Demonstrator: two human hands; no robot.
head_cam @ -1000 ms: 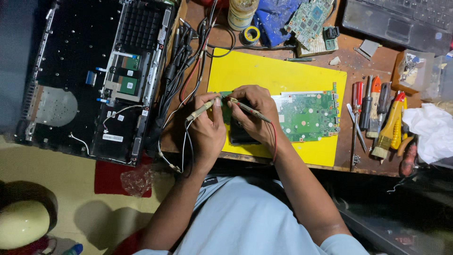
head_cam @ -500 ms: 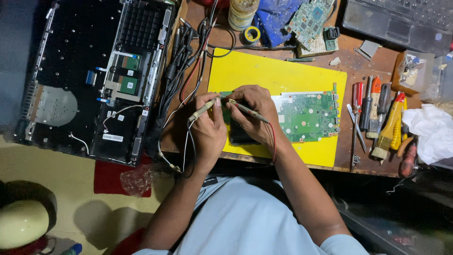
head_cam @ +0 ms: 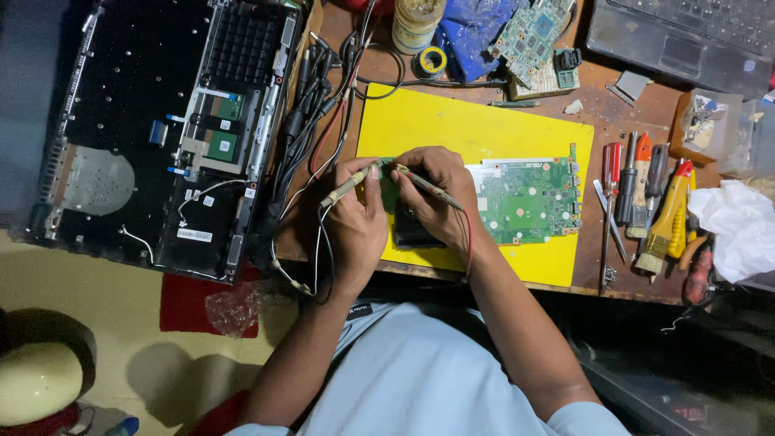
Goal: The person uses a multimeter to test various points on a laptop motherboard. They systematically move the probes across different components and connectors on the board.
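Observation:
A green circuit board [head_cam: 529,198] lies on a yellow mat [head_cam: 452,129] on the wooden bench. My left hand [head_cam: 355,222] grips a pale test probe [head_cam: 347,187] with its tip at the board's left end. My right hand [head_cam: 432,198] pinches a second, red-tipped probe [head_cam: 432,187] pointed at the same spot. Both hands cover the board's left part and a dark block [head_cam: 408,234] under it. Probe leads [head_cam: 323,258] trail off the bench's front edge.
An opened black laptop base [head_cam: 161,129] lies at the left beside a bundle of cables [head_cam: 315,105]. Screwdrivers and a brush [head_cam: 646,194] lie at the right, next to white cloth [head_cam: 739,226]. A jar [head_cam: 416,23], tape roll [head_cam: 429,60], another board [head_cam: 537,32] and a laptop [head_cam: 686,36] stand at the back.

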